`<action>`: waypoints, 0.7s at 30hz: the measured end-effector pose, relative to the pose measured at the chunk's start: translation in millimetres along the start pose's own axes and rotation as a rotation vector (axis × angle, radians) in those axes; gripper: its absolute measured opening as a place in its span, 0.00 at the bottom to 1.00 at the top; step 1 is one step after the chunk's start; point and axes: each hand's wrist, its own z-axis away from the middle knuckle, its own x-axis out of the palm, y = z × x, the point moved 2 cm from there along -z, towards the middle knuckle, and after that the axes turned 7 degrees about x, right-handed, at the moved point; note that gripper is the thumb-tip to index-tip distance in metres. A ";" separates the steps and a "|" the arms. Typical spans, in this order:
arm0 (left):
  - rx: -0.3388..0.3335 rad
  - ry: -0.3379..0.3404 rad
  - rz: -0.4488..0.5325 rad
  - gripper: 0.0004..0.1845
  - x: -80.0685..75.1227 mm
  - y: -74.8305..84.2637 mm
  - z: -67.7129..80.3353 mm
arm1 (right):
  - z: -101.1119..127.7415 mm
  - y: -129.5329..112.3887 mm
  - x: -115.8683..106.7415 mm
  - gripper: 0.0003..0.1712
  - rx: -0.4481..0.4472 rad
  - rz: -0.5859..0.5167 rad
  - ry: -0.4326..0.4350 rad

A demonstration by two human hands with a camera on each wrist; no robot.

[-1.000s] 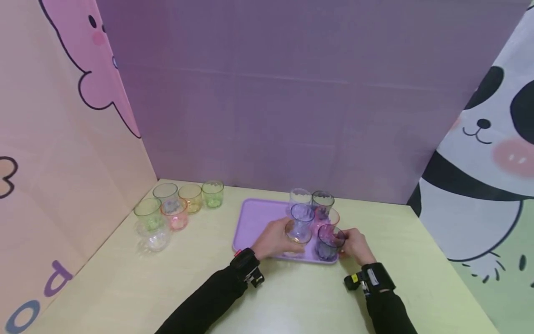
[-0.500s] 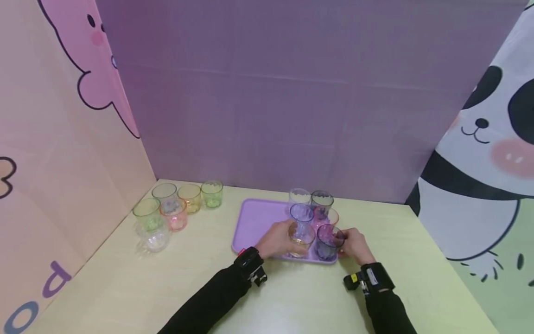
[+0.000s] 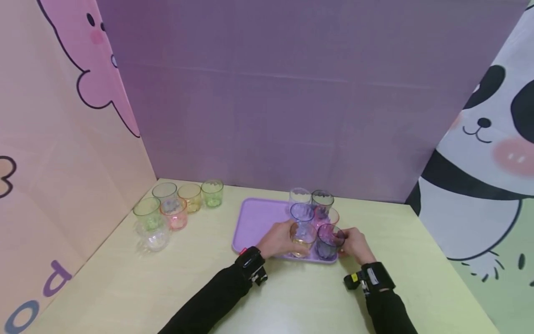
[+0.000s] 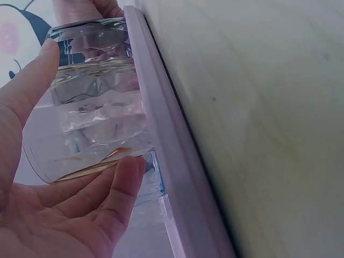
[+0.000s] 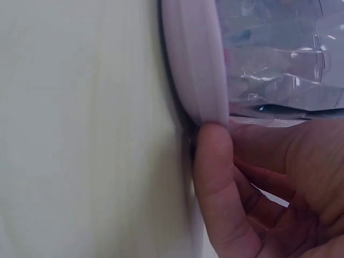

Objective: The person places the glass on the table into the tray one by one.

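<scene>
My left hand (image 3: 274,240) holds a clear amber-rimmed glass (image 3: 302,237) upright at the front of the lilac tray (image 3: 256,219). In the left wrist view its thumb and fingers lie on opposite sides of the glass (image 4: 99,115), low at the tray rim (image 4: 161,123). At the tray's front right corner, my right hand (image 3: 355,246) pinches the rim (image 5: 196,64), beside a dark purple glass (image 3: 327,248). Behind these two stand a blue glass (image 3: 302,212), a pink glass (image 3: 331,217), a clear glass (image 3: 300,195) and a dark grey glass (image 3: 323,198).
Several more glasses stand at the table's back left, among them a green glass (image 3: 212,197), a yellow glass (image 3: 190,199), a pink-red glass (image 3: 175,217) and a clear glass (image 3: 156,240). A purple backdrop (image 3: 250,116) rises behind the table.
My left hand has moved slightly right and down with the amber-rimmed glass, bringing it beside the dark purple glass on the tray. The right hand has stayed at the tray corner.
</scene>
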 end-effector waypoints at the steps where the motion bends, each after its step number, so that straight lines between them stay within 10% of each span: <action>1: 0.002 0.000 0.002 0.44 -0.2 0.0 0.2 | 0.0 0.1 0.1 0.07 0.003 0.002 0.000; 21: 0.016 -0.029 -0.020 0.52 -15.7 -1.4 10.1 | 0.5 0.1 0.1 0.04 -0.010 0.005 -0.001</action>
